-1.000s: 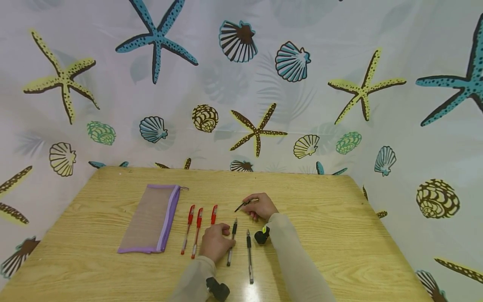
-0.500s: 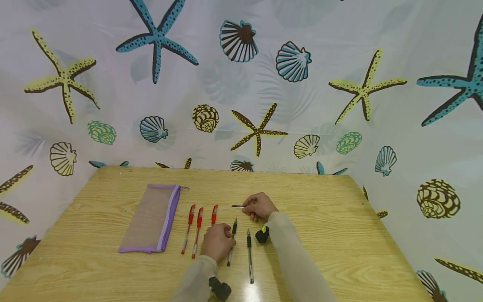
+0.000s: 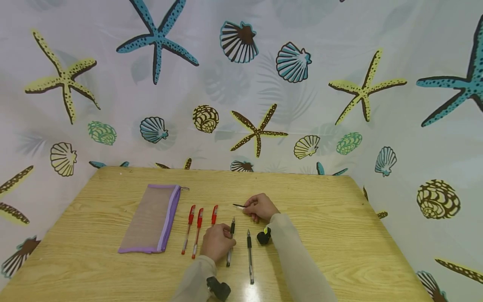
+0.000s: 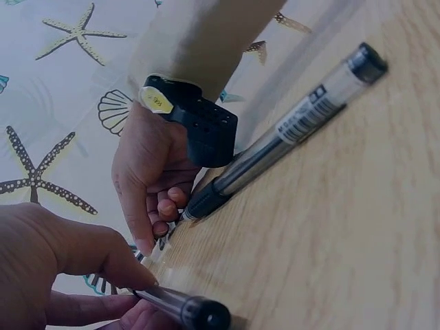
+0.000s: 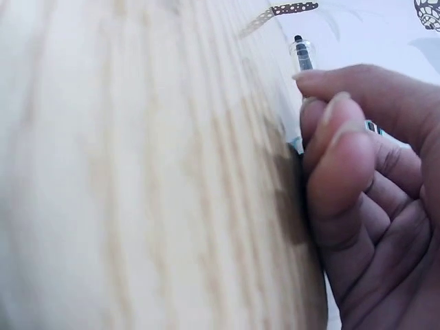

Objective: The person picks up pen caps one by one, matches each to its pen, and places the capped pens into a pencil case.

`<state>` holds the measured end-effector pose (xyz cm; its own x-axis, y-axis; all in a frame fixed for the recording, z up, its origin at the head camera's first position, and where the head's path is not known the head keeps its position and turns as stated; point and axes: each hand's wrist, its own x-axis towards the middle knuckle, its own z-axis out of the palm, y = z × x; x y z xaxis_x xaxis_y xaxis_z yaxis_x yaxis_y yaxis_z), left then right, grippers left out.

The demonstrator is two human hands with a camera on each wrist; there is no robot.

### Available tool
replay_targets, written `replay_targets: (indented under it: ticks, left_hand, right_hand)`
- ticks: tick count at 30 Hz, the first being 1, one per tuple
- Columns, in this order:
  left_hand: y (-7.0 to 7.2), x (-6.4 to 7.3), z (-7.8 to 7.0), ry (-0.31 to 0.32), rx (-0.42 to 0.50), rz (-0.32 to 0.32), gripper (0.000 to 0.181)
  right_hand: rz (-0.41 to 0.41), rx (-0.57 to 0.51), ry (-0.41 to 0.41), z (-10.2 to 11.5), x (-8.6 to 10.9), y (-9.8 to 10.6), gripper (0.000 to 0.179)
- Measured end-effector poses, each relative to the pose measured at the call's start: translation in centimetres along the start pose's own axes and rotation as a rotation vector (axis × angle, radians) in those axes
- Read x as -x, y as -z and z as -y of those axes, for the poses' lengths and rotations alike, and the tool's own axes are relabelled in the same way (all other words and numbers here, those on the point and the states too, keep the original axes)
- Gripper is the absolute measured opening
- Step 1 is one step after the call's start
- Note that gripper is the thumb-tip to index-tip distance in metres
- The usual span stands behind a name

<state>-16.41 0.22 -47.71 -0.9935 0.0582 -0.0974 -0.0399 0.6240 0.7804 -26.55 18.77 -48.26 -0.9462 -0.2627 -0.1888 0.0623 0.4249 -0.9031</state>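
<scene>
My left hand (image 3: 218,242) pinches a clear-barrelled black gel pen (image 3: 232,228) between thumb and fingers, low at the table. Its bare tip points away from me. In the left wrist view the rear end of this pen (image 4: 199,313) sticks out past the thumb. Farther back, my right hand (image 3: 262,207) pinches a small clear pen cap with a dark part (image 3: 239,206) by its end, which points left. The right wrist view shows the cap (image 5: 303,53) beyond the thumb tip. A second uncapped black gel pen (image 3: 249,247) lies to the right of my left hand.
Left of my left hand lie red gel pens (image 3: 198,222) with caps on, one partly hidden behind that hand. A mesh zip pouch with purple edging (image 3: 151,218) lies farther left. Patterned cloth (image 3: 241,84) surrounds the wooden table (image 3: 320,201) behind and at the sides.
The cap in my right hand has turned from slanting down-left to nearly level. The black pen in my left hand has shifted slightly left at its tip.
</scene>
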Motion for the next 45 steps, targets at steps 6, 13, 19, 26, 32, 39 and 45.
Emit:
replay_targets:
  ticks: [6,13,19,26,32,39,45]
  left_hand:
    - [0.0,-0.1,0.3,0.021,0.039,0.008,0.034]
    - [0.4,-0.1,0.2,0.024,0.099,0.019,0.033]
    - [0.7,-0.2,0.1,0.027,0.125,0.040,0.034]
    - [0.9,-0.3,-0.1,0.040,0.215,0.082,0.034]
    - [1.0,-0.2,0.0,0.051,0.307,0.132,0.033]
    - [1.1,-0.4,0.2,0.060,0.466,0.182,0.034]
    - [1.4,-0.3,0.1,0.072,0.550,0.199,0.035]
  right_hand:
    - [0.006,-0.018,0.033,-0.5,0.0,0.0,0.011]
    - [0.001,-0.008,0.056,-0.8,0.0,0.2,0.012]
    - [0.016,-0.041,0.079,-0.6,0.3,0.5,0.016]
    - [0.029,-0.157,0.095,-0.7,0.3,0.7,0.021]
    - [-0.019,-0.219,0.116,-0.7,0.4,0.8,0.022]
    - [-0.078,-0.261,0.181,-0.7,0.2,0.9,0.026]
    - [-0.075,-0.327,0.177,-0.6,0.2,1.0,0.029]
